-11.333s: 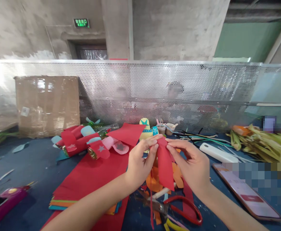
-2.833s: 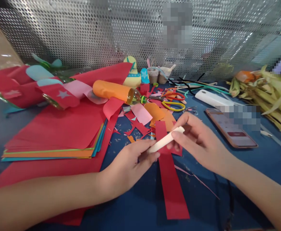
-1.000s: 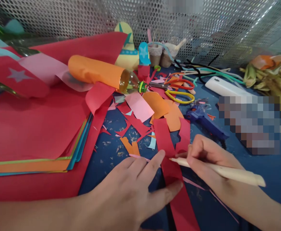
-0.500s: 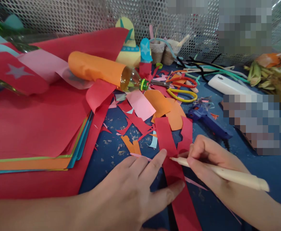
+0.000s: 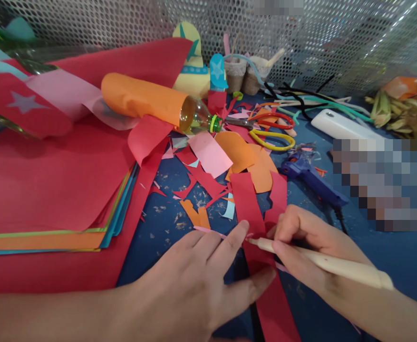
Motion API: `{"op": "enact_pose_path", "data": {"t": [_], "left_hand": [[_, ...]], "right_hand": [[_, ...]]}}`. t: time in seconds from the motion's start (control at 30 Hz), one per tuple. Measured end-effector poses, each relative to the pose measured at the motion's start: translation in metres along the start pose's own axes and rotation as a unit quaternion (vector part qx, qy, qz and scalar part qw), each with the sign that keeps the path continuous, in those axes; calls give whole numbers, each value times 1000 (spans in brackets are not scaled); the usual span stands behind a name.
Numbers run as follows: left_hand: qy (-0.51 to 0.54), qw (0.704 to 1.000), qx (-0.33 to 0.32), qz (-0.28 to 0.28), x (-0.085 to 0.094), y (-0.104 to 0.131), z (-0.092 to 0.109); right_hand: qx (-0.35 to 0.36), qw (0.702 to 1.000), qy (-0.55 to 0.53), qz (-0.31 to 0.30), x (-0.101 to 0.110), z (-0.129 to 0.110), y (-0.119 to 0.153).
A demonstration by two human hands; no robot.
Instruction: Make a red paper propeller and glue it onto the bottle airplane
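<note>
A long red paper strip (image 5: 246, 199) lies lengthwise before me on the blue table. My left hand (image 5: 201, 280) presses on it, index finger and thumb spread apart, the other fingers resting to the left. My right hand (image 5: 301, 242) is closed around a cream-coloured pen (image 5: 336, 263). The pen's tip touches the strip close to my left index fingertip, where a small faint mark shows. Beside the strip is another red paper piece (image 5: 277, 192) with a curved cut edge. A thin pink paper sliver (image 5: 208, 231) pokes out by my left hand.
A stack of coloured paper (image 5: 51, 190) fills the left. An orange-wrapped bottle (image 5: 144, 99) lies behind paper scraps (image 5: 210, 154). Scissors (image 5: 272, 137), a blue glue gun (image 5: 311, 180) and a white object (image 5: 340, 126) lie to the right. Small pots (image 5: 235, 76) stand near the perforated metallic backdrop.
The pen tip has moved slightly left and toward me across the red strip, and a small mark now shows there. My left hand has stayed in place.
</note>
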State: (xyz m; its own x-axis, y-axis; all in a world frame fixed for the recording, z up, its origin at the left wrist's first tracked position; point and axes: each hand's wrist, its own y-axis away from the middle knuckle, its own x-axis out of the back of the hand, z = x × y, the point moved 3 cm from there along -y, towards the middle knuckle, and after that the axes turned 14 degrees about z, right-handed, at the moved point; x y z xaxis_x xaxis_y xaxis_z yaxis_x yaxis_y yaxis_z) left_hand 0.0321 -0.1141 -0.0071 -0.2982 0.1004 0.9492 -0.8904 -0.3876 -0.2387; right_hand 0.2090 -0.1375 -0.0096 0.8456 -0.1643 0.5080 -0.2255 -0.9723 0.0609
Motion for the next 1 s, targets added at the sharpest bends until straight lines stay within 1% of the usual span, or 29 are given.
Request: {"op": "enact_pose_path", "data": {"t": [0.3,0.4,0.53,0.67,0.77,0.87,1.0], "left_hand": [[3,1000,-10,10,-3,2,-1],[12,1000,-15,16,-5,4,-1],[12,1000,2,10,-3,5,1],[-5,1000,25,1,0,5,4],[3,1000,8,7,-2,5,3],[8,1000,-3,14,-3,4,2],[-7,1000,22,8,2,4,3]], "right_hand": [[-15,1000,3,-23,1,-4,-1],[-8,999,13,-32,2,-3,-1],[-10,999,14,-39,3,-1,1],[4,999,26,-27,4,1,4],[19,999,33,-13,6,3,6],[14,999,45,-4,9,5,7],[17,997,73,-4,15,5,5]]}}
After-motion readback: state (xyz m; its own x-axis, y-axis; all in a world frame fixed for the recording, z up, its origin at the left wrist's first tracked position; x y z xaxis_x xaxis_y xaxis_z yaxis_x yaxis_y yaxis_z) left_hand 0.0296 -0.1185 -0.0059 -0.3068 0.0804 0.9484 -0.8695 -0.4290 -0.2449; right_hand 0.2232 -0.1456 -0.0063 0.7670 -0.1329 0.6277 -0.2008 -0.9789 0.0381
